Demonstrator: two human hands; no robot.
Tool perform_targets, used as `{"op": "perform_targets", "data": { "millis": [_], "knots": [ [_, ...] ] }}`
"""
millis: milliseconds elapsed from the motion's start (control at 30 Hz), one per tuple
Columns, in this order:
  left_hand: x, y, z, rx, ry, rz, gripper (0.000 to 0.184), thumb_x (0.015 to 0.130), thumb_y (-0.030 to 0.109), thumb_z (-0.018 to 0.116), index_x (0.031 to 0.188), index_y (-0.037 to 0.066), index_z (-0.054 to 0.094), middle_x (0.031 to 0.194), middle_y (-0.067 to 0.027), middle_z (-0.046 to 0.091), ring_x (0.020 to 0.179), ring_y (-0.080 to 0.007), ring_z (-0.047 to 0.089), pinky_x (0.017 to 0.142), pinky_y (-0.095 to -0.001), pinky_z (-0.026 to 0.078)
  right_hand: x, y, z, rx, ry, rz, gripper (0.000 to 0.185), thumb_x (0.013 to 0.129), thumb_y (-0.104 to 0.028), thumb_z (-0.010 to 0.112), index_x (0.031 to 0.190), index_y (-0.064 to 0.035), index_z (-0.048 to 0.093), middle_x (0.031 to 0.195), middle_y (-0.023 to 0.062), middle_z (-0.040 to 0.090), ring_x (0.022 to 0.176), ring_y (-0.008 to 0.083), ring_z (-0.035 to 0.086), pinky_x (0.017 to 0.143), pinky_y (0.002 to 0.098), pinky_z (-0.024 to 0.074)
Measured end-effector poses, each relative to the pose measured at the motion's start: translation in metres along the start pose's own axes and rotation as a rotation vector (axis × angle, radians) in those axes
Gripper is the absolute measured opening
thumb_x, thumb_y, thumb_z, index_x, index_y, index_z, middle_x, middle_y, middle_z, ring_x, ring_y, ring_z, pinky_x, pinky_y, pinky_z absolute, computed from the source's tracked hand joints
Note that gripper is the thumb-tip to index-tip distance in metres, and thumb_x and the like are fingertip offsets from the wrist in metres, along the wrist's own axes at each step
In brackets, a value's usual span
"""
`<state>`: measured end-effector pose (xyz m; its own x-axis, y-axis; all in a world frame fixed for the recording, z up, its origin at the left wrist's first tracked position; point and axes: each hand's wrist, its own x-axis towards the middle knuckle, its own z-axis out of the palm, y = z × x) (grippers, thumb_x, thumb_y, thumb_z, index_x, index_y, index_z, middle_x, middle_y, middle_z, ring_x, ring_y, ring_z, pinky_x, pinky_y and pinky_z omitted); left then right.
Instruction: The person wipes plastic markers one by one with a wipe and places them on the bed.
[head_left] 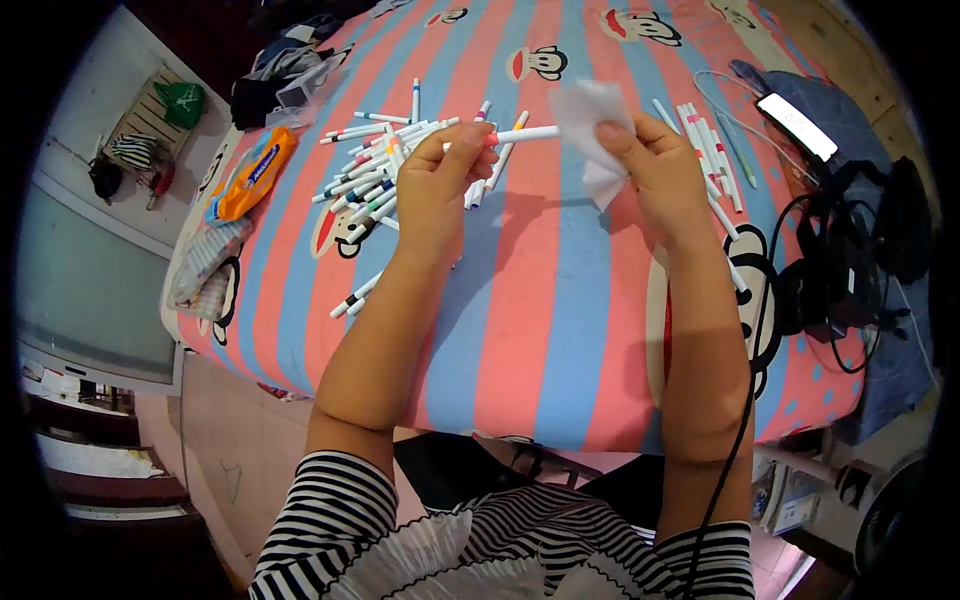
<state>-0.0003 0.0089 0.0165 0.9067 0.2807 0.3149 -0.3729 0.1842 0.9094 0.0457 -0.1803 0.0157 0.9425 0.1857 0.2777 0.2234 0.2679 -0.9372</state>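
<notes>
My left hand [445, 170] is closed on one end of a white marker [528, 135], which points to the right above the striped bedspread. In my right hand [655, 165] a thin white wipe [590, 140] is pinched between thumb and fingers. The marker's far end meets the wipe's left side; whether the wipe covers the tip cannot be made out. Behind and beside my left hand lies a loose pile of white markers [375, 175] with coloured bands. More markers [712, 150] lie to the right of my right hand.
An orange packet [258, 175] and a clear plastic bag [208, 262] lie at the bed's left side. On the right are a lit phone [797, 127], a black device with cables [845, 270] and blue denim cloth [890, 375]. A black cable runs beside my right arm.
</notes>
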Motion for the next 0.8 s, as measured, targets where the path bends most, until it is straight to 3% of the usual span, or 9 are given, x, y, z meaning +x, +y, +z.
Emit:
{"op": "perform_targets", "data": {
  "millis": [300,567,800],
  "knots": [
    [-0.002,-0.005,0.002,0.156,-0.231,-0.185,0.015,0.087,0.018,0.055,0.089,0.004,0.059,0.073,-0.0011,0.057,0.067,-0.0088,0.052,0.064,-0.0237,0.042,0.004,0.004,-0.006,0.346,0.038,0.013,0.030,0.083,-0.024,0.062,0.101,0.0005,0.060,0.083,0.0010,0.060,0.072,0.0059,0.053,0.064,0.0197,0.0417],
    [-0.003,-0.006,0.000,0.197,-0.309,-0.245,0.018,0.085,0.017,0.057,0.096,0.003,0.061,0.074,-0.0006,0.058,0.067,-0.0080,0.052,0.063,-0.0222,0.042,0.005,0.002,-0.009,0.665,-0.035,0.189,0.029,0.084,-0.019,0.059,0.107,-0.0006,0.054,0.096,0.0065,0.059,0.087,0.0142,0.056,0.075,0.0274,0.0459],
    [-0.003,-0.013,0.000,0.265,-0.261,-0.110,0.022,0.081,0.016,0.062,0.098,0.001,0.062,0.076,0.0001,0.059,0.069,-0.0075,0.051,0.063,-0.0207,0.041,0.003,0.000,-0.010,0.817,-0.019,0.289,0.029,0.084,-0.015,0.058,0.106,0.0027,0.052,0.097,0.0091,0.056,0.092,0.0181,0.057,0.080,0.0337,0.0488]
  ]
}}
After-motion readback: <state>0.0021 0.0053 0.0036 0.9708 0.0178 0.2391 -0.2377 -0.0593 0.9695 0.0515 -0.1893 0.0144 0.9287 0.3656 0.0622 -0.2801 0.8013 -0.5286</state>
